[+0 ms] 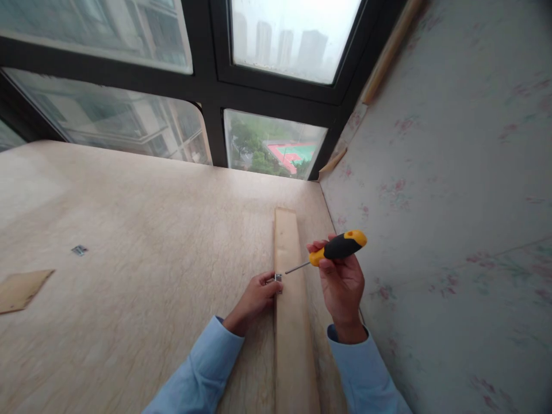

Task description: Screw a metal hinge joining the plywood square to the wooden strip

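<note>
A long pale wooden strip [290,333] lies on the light marbled surface [142,241], running away from me beside the right wall. My right hand [341,282] is closed around the black-and-yellow handle of a screwdriver [336,248]; its metal shaft slants down to the left, with the tip at a small metal bracket [278,278] on the strip's left edge. My left hand [257,294] pinches that bracket against the strip. Both forearms wear light blue sleeves.
A second small metal bracket [79,250] lies loose at the left of the surface. A thin brown board piece [19,289] sits near the left edge. Dark-framed windows [207,86] close the far side; a floral-papered wall [444,218] stands close on the right.
</note>
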Demonstrator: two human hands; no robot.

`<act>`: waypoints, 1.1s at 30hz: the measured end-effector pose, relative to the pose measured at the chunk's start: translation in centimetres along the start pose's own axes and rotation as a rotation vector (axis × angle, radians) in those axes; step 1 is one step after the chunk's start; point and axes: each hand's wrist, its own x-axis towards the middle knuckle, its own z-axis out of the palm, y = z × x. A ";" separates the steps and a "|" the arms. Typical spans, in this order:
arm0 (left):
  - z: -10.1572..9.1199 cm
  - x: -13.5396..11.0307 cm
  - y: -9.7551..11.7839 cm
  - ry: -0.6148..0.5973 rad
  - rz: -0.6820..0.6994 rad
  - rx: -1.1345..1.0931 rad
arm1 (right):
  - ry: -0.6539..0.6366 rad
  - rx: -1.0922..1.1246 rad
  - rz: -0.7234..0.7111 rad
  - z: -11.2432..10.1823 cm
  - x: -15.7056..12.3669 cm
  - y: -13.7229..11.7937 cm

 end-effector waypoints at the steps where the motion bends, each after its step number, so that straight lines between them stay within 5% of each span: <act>1: 0.0 0.0 0.0 0.005 -0.001 0.005 | -0.015 0.000 -0.003 0.1 -0.2 0.1; 17: 0.3 -0.2 0.2 -0.010 0.019 -0.004 | -0.090 -0.077 -0.004 0.5 -0.7 0.5; 33: 0.3 0.0 -0.1 0.006 0.022 0.037 | 0.049 -0.191 -0.091 0.1 -0.5 0.8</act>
